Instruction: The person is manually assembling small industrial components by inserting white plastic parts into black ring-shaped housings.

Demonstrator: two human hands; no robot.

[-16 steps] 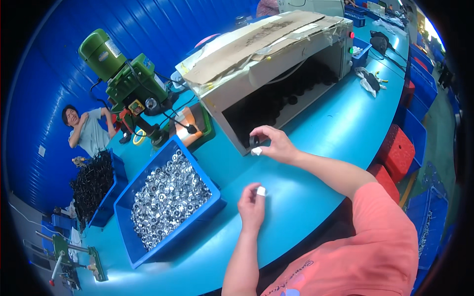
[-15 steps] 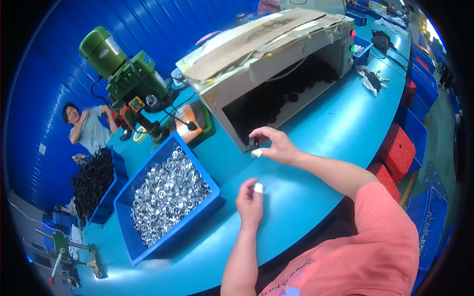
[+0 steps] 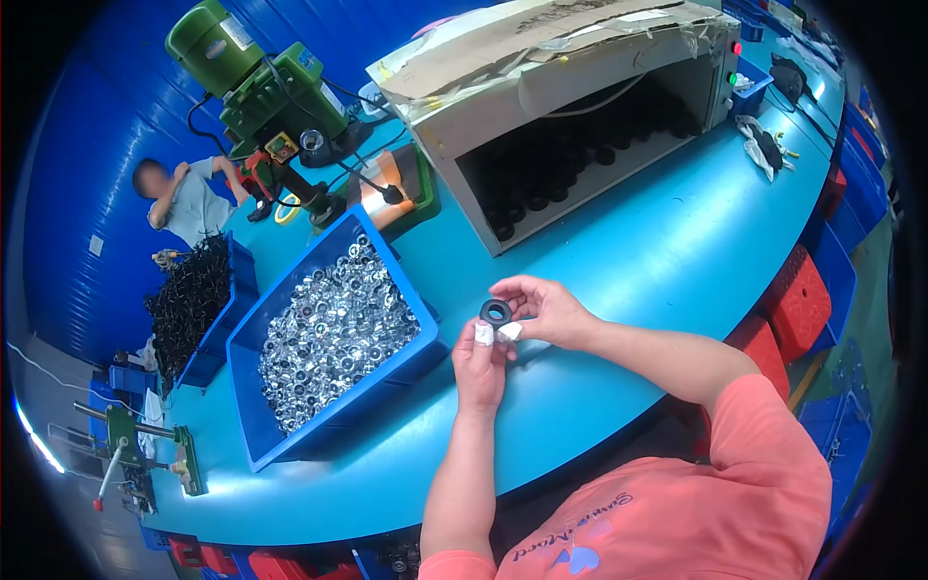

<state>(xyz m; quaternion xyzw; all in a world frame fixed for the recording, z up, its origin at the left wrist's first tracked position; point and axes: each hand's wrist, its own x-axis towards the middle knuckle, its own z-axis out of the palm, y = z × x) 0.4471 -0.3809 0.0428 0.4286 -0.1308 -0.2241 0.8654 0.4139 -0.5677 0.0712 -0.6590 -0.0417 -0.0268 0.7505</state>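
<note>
A black ring (image 3: 486, 312) with a round hole is held up between my two hands over the table. My right hand (image 3: 553, 311) grips it from the right, index finger over the top and white-wrapped thumb below. From the lower left my left hand (image 3: 477, 375) closes on it, with its own white-wrapped thumb at the ring's lower edge. Part of the ring is hidden by the fingers. Beyond the hands, an open-fronted box (image 3: 452, 138) contains many black rings (image 3: 570, 164). On the left stands a blue bin (image 3: 333, 432) full of shiny metal ring-shaped parts (image 3: 329, 333).
A green drill press (image 3: 280, 106) stands at the back left. Another blue bin holds thin black parts (image 3: 188, 309). A person (image 3: 198, 198) is at the far left. Red stools (image 3: 797, 300) and blue crates line the right side, past the blue-green table's (image 3: 619, 290) edge.
My right hand has come away from the box opening with the black ring, toward my left hand. Both hands now meet at the ring. The view has shifted slightly.
</note>
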